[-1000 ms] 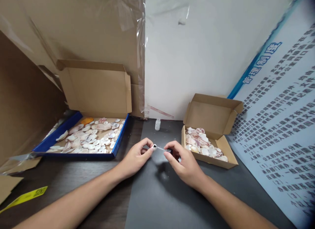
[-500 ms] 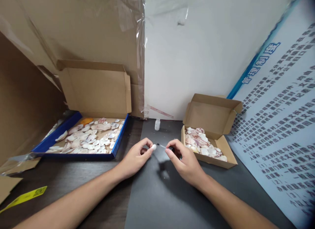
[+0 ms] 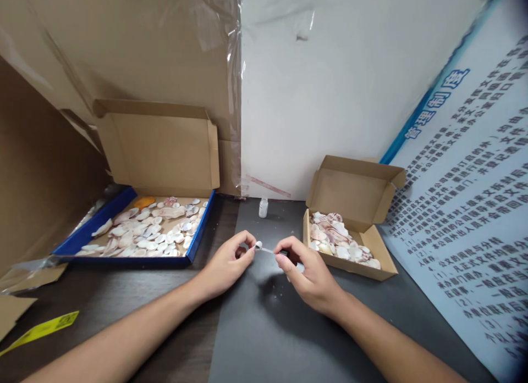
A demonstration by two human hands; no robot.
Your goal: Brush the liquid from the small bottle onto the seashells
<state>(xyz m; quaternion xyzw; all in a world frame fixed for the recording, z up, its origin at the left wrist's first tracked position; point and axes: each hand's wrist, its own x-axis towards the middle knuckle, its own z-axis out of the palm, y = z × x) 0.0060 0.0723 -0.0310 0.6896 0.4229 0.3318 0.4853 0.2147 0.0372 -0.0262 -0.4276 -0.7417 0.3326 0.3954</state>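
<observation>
— Two bare hands are being held low over the dark grey mat [image 3: 264,328], nearest the camera. What is being gripped by each?

— A small white shell [image 3: 258,244] is being pinched between the thumb and forefinger of the left hand [image 3: 226,265], just above the mat. A thin brush with a black cap for a handle [image 3: 275,252] is being pinched by the fingertips of the right hand [image 3: 310,274], and its tip is being laid against the shell.

— Why is the shell being held that way?

— By judgement, it is being kept at the fingertips so that its face is left bare for the brush, and it is being steadied close to the mat so that drips are caught.

— What is being kept farther back?

— A small clear bottle with a white body [image 3: 263,207] is being left uncapped and upright at the back of the mat, within reach of the brush. Pink and white shells are being kept heaped in a small brown cardboard box with its lid open [image 3: 371,237] on the right. Pale shells are being kept spread in one layer in a large blue-edged cardboard tray [image 3: 201,229] on the left, its flap being leaned against the cardboard wall [image 3: 124,48].
</observation>
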